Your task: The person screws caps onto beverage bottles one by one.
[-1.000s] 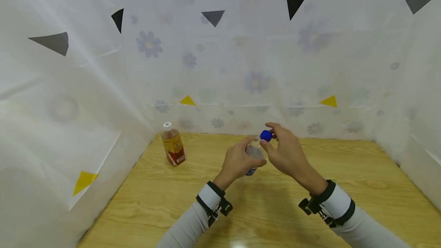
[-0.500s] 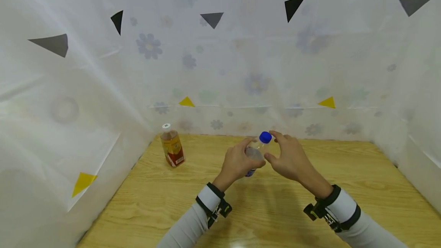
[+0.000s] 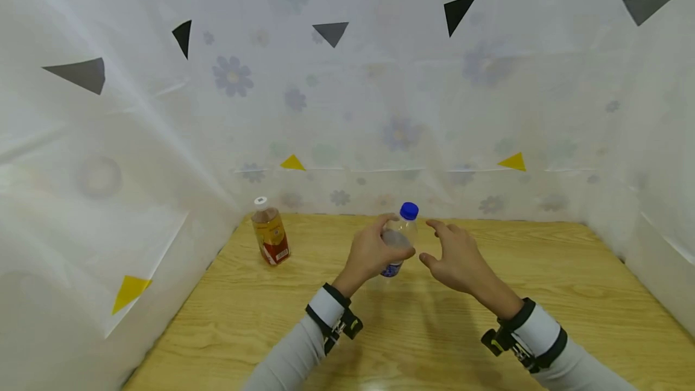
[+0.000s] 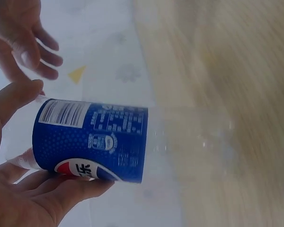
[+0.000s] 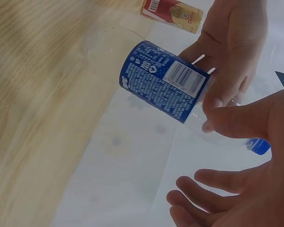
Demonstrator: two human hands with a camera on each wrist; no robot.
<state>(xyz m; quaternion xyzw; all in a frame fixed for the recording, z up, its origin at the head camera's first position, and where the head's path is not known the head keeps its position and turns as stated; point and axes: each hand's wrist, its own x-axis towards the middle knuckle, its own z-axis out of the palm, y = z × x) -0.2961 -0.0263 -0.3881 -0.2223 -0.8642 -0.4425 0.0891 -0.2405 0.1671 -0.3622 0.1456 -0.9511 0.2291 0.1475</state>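
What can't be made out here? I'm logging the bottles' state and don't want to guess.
- Clear bottle: in the head view the left hand covers its middle, so the fill level is hidden.
- Its base: blurred in the left wrist view.
- Blue cap: half hidden behind the right hand in the right wrist view.
- Tea bottle: label too small to read.

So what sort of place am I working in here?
Probably a staged recording booth, not a home: a bare wooden table walled by white flowered sheeting stuck with paper triangles, and only two bottles out.
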